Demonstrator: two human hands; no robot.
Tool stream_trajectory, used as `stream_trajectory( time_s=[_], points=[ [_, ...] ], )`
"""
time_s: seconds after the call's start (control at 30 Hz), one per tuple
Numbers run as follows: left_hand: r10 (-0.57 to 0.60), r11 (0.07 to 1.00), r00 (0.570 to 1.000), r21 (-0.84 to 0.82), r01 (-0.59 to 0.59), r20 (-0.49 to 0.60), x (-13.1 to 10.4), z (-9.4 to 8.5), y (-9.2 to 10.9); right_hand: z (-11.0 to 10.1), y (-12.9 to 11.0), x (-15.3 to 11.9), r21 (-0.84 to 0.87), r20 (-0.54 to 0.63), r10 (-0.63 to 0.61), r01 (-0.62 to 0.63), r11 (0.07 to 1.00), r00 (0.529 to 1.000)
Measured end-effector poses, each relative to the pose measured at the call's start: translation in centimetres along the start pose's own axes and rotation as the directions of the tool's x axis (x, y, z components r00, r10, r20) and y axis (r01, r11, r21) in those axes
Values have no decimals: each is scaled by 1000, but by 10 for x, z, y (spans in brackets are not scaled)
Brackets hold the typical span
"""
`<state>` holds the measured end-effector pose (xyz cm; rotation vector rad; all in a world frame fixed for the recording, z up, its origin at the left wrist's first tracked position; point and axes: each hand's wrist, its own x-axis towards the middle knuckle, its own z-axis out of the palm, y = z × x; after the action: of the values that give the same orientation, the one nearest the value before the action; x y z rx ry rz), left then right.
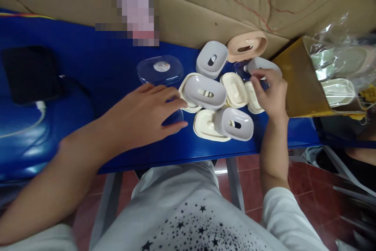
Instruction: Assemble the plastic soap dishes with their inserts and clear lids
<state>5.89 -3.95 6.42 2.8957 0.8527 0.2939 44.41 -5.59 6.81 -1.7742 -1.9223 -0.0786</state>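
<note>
My left hand [149,112] is spread over the table, its fingers beside a grey oval dish [192,88] stacked on a cream piece. A clear part shows beneath it. My right hand [273,90] is partly curled with a gap between thumb and forefinger, beside another grey dish [263,63] at the right; contact between them is unclear. Between my hands are a cream dish [234,89] and a cream tray [204,125] partly under a grey dish [241,123]. Farther back are a stacked grey dish [216,53] and a peach dish [257,43].
A clear lid [152,73] with a round label lies at left on the blue table [114,59]. A black device [31,73] with a white cable is farther left. An open cardboard box [296,82] holds wrapped dishes at right. Part of another person shows at the right edge.
</note>
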Motion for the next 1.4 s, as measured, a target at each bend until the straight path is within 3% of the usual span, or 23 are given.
stream_trajectory(
  time_s=[0.03,0.1,0.17,0.23,0.3,0.4,0.47,0.57,0.73,0.8,0.87,0.93,1.0,1.1,1.17,1.23,1.4],
  points=[
    [-64,997,998,-44,64,13,-12,-1,-1,-4,-6,-2,105,104,-62,51,993,993],
    [-147,985,988,-88,151,48,-36,6,-1,-11,-18,-11,267,323,-210,124,956,923],
    [-194,976,979,-86,199,63,-57,19,1,-16,-29,-27,304,476,-311,177,936,823],
    [-184,980,982,-73,186,33,-72,31,5,-18,-38,-50,252,552,-326,219,943,768],
    [-141,987,990,-75,139,-17,-81,38,11,-18,-44,-76,173,561,-282,223,959,778],
    [-84,993,992,-92,75,-92,-78,32,21,-18,-47,-108,116,516,-215,181,977,829],
    [-56,994,986,-99,41,-157,-61,24,24,-19,-43,-114,103,456,-181,150,983,871],
    [-17,991,971,-136,-16,-238,-8,22,26,-17,-29,-99,79,331,-147,128,989,932],
    [5,980,967,-190,-55,-253,99,50,25,1,8,-50,-64,216,-72,87,994,974],
    [52,976,965,-191,-104,-258,123,56,24,5,15,-41,-123,166,-61,82,989,984],
    [76,973,958,-191,-132,-276,127,55,20,5,12,-43,-153,82,-49,61,986,995],
    [47,975,955,-194,-108,-293,113,47,11,4,-3,-56,-143,48,-60,67,988,997],
    [-51,981,956,-194,-6,-290,85,37,-5,5,-26,-77,-91,105,-134,143,985,985],
    [-291,954,928,-145,262,-235,32,31,-33,14,-65,-112,75,284,-343,336,939,895],
    [-432,901,885,-122,416,-173,2,34,-47,21,-82,-132,147,338,-403,375,915,851],
    [-478,877,867,-130,463,-137,-22,40,-52,25,-87,-147,153,317,-380,348,925,869],
    [-489,870,838,-65,489,-241,-49,46,-38,12,-67,-166,184,141,-274,246,952,951]
  ],
)
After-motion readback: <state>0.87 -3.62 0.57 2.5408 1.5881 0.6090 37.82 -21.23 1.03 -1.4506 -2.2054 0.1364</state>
